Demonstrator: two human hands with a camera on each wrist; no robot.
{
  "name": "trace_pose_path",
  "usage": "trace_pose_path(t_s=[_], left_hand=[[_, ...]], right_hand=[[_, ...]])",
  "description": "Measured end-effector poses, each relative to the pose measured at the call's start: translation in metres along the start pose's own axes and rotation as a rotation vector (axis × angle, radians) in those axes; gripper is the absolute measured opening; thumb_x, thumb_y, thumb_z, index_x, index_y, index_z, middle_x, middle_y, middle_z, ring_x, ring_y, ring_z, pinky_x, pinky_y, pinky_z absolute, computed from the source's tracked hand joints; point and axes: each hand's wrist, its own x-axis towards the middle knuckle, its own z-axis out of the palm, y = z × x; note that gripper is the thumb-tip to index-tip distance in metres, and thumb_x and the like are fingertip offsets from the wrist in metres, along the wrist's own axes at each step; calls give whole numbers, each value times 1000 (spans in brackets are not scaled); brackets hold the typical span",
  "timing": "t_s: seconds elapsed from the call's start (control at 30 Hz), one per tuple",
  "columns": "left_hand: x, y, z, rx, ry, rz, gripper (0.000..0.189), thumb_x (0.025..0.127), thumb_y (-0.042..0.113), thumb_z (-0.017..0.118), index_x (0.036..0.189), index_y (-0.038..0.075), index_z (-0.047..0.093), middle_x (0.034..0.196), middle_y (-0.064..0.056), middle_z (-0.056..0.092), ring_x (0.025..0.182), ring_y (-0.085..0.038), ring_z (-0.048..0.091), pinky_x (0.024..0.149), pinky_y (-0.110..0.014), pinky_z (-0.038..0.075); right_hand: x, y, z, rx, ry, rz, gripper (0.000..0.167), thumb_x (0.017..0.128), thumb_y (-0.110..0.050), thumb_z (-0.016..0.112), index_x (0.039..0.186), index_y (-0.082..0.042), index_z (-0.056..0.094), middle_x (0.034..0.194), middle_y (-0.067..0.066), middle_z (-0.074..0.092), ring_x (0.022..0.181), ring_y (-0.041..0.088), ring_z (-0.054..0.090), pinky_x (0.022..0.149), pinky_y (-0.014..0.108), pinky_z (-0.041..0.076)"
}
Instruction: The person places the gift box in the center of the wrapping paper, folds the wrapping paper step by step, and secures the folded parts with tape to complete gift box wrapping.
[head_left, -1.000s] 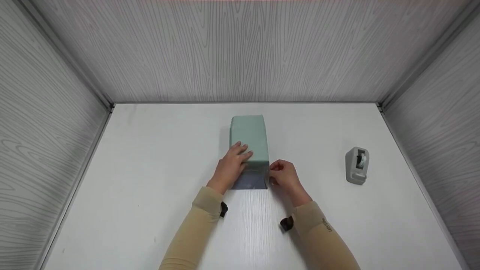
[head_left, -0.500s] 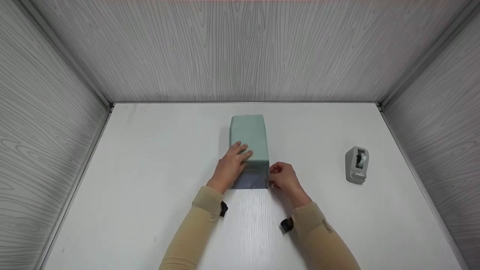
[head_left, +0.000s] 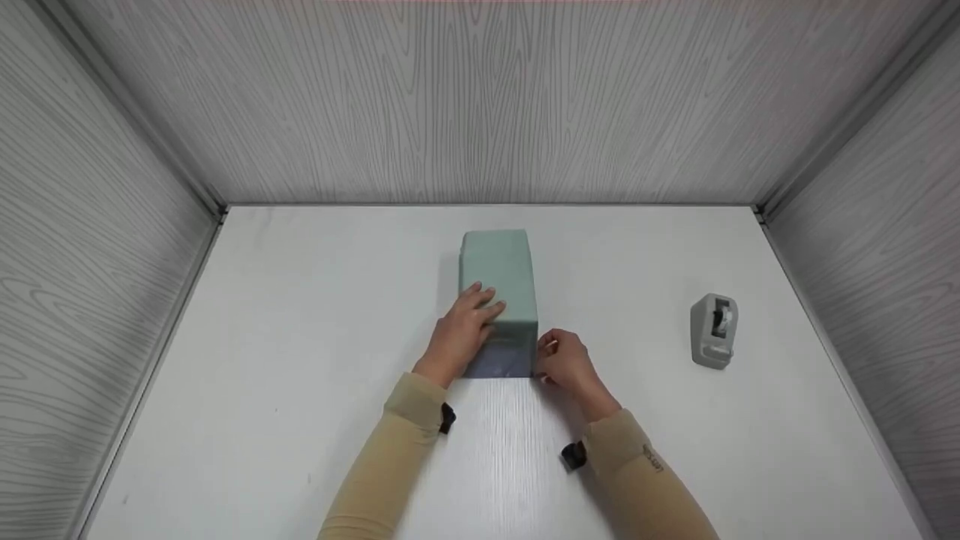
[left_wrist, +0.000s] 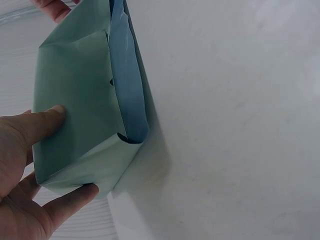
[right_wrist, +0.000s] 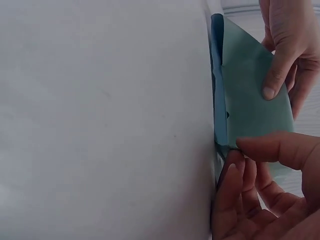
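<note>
A box-shaped parcel in pale green wrapping paper (head_left: 499, 266) lies on the table, its near end showing a folded-in panel and a bluish lower flap (left_wrist: 129, 80) that sticks out along the table. My left hand (head_left: 459, 337) rests over the parcel's top near that end, fingers stretched out. In the left wrist view its thumb presses the end panel and another finger touches the side. At the near right corner, my right hand (head_left: 566, 361) pinches the edge of the paper between thumb and fingers, as the right wrist view shows at the flap's corner (right_wrist: 225, 145).
A grey tape dispenser (head_left: 714, 331) with a roll in it stands to the right on the white table (head_left: 300, 337). Grey wood-grain panels (head_left: 480, 105) enclose the table at the back and both sides.
My right hand has slid slightly toward me along the parcel's near right edge, and the paper at that corner sits closer in. The left hand and the parcel stay put.
</note>
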Motion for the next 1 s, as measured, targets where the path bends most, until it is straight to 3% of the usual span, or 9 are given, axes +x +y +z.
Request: trace_pose_path(t_s=[0.13,0.23,0.43,0.67,0.87,1.0], left_hand=[[0,1,-1,10,-19,-22,47,91,12,71,136,19,61,149,0,44,144,-20,27,96,-48,47],[0,2,-1,16,-22,-24,47,91,12,71,136,20,61,149,0,44,144,-19,27,96,-48,47],[0,1,0,30,2,1,46,91,12,71,135,19,62,148,-1,46,143,-21,29,98,-44,47],[0,0,2,33,17,17,45,90,10,72,133,19,63,146,-3,47,143,-22,31,97,-42,47],[0,0,2,40,28,23,45,89,10,73,133,19,64,146,-3,48,142,-22,32,95,-43,49],[1,-1,2,42,34,29,44,89,11,73,132,18,64,145,-3,49,142,-22,33,97,-42,48]], right_hand=[[-1,-1,2,-86,11,-52,20,81,10,58,97,-2,59,74,6,56,53,15,54,48,26,43],[-2,-1,2,-119,19,-74,17,81,6,62,95,-3,60,75,5,58,55,15,54,50,27,43],[-4,-3,1,-150,61,-116,9,86,-8,70,89,-4,63,75,6,62,59,16,59,52,28,47],[-3,-2,0,-167,78,-177,3,86,-5,66,87,-2,65,76,5,62,64,16,58,54,29,47],[0,-1,1,-193,65,-232,3,86,-5,67,89,-5,69,85,2,65,77,17,60,67,34,51],[0,-2,0,-223,22,-259,11,90,-11,69,100,-8,74,96,3,70,90,18,65,80,38,53]])
